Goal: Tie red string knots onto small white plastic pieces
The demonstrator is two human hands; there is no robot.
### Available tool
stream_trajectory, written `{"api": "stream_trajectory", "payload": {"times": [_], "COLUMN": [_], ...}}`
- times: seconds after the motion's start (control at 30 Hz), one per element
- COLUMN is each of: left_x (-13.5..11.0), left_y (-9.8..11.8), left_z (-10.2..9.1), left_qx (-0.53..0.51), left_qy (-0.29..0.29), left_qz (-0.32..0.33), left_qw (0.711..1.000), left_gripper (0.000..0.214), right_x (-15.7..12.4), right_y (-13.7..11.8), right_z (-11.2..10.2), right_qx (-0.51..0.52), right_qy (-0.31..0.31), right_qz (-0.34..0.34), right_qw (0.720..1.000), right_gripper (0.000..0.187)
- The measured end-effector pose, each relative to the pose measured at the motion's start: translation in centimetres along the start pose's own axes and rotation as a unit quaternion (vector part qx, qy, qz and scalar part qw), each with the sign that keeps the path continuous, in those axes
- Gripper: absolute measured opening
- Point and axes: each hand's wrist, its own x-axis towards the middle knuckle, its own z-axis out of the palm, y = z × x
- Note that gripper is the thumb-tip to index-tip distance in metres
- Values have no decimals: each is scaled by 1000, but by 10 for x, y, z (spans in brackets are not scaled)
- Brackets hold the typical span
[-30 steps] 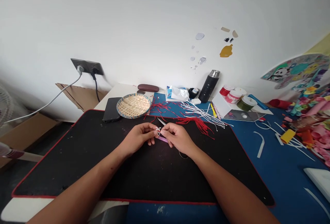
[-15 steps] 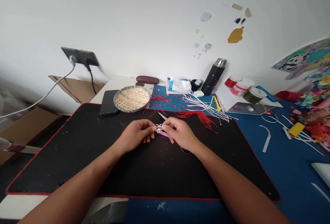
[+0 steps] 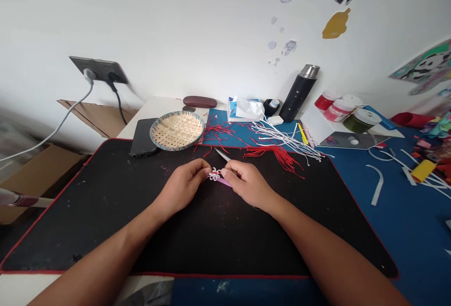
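Observation:
Between my two hands is a small looped cord knot (image 3: 214, 174), white with a red centre, shaped like a flower. My left hand (image 3: 188, 179) pinches its left side between thumb and forefinger. On the other side, the thumb and fingers of my right hand (image 3: 246, 181) are closed at the knot's right edge. A pointed metal blade (image 3: 221, 155) sticks out beyond my right hand, and a pinkish-purple strip (image 3: 224, 182) shows just below the knot; my right hand covers the rest of both. Both hands are over the black mat (image 3: 225, 235).
Behind the hands lie red cords (image 3: 278, 158) and white cords (image 3: 289, 137). A woven basket (image 3: 178, 130) overlaps a black phone (image 3: 143, 139) at the back left. Along the wall stand a tissue box (image 3: 244, 108), a black flask (image 3: 300, 94) and thread spools (image 3: 361, 120).
The knot has turned slightly and shows more of its loops, with my left fingers a little farther from its centre. My view has shifted a little downward.

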Motion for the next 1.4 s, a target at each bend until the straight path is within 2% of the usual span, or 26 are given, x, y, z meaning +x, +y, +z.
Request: {"api": "stream_trajectory", "payload": {"times": [0.33,0.57,0.73,0.97,1.2,1.4], "left_x": [-1,-1,-2,-1,2,4], "left_y": [0,-3,-5,-9,-4,-3], "left_z": [-1,-1,-1,-1,-3,0], "left_qx": [66,55,7,-107,-134,-232], "left_qy": [3,13,18,-2,2,-29], "left_qz": [8,-8,-15,-40,-23,-38], "left_qw": [998,998,1000,993,991,972], "left_gripper": [29,30,29,33,35,40], "right_x": [1,2,2,2,1,0], "right_y": [-4,-2,-2,-1,-1,-2], "right_z": [5,5,3,3,4,6], "right_qx": [12,12,34,30,24,54], "right_qy": [26,20,12,-10,-4,-9], "right_qz": [-17,-16,5,-10,-7,14], "right_qw": [999,1000,999,999,1000,998], "right_gripper": [28,27,27,27,28,28]}}
